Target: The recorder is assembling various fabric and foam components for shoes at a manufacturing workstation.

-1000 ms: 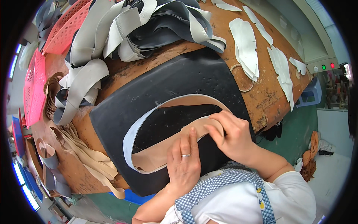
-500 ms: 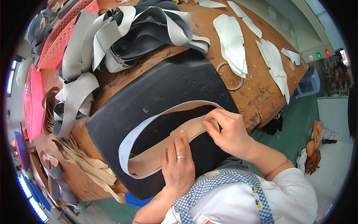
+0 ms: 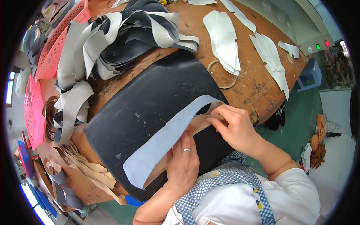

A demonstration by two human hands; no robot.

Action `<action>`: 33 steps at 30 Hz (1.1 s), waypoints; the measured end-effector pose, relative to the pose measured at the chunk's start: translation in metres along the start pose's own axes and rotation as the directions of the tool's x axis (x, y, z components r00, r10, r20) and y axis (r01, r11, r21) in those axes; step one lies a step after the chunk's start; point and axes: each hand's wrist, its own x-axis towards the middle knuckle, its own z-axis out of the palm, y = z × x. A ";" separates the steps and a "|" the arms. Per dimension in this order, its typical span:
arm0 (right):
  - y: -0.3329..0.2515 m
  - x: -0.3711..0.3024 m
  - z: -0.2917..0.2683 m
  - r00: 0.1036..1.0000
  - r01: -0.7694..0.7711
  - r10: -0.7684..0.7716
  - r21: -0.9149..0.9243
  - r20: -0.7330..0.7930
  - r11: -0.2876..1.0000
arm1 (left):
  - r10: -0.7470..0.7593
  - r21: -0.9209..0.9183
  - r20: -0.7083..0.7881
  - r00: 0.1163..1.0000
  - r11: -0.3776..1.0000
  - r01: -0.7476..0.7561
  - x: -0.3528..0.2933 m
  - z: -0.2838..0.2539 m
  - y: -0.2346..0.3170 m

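A long strip (image 3: 167, 137), light blue on one face and beige on the other, lies in a flattened loop on a black rubber mat (image 3: 123, 112). At the loop's right end my right hand (image 3: 236, 125) pinches the beige material between thumb and fingers. My left hand (image 3: 182, 161), with a ring on it, rests on the near beige layer with fingers stretched out. Its fingertips reach under the leaning blue side, which partly hides them. The far side of the loop slants over the near side, covering much of the beige face.
Grey and black strips (image 3: 108, 41) are heaped at the back left, beside pink baskets (image 3: 33, 108). Beige strips (image 3: 86, 167) hang over the table's left edge. White cut pieces (image 3: 223, 41) and a ring (image 3: 225, 84) lie at the right. A blue stool (image 3: 310, 77) stands beyond.
The loop's far side has tipped toward me, so its blue face now shows and the gap has narrowed. My left fingertips have gone under it. The right hand keeps its pinch.
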 end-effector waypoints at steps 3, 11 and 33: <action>0.005 0.001 -0.001 0.999 -0.041 0.038 0.083 0.038 0.996 | -0.057 -0.028 -0.031 0.998 0.998 0.056 0.002 -0.003 0.004; 0.013 0.006 -0.001 0.999 -0.012 0.013 -0.023 0.030 1.000 | -0.028 0.126 -0.029 0.999 0.992 0.031 0.009 0.000 0.011; 0.024 0.002 0.004 0.992 0.012 -0.021 -0.081 -0.121 0.997 | 0.128 0.088 -0.041 0.991 0.988 -0.124 0.025 0.011 0.017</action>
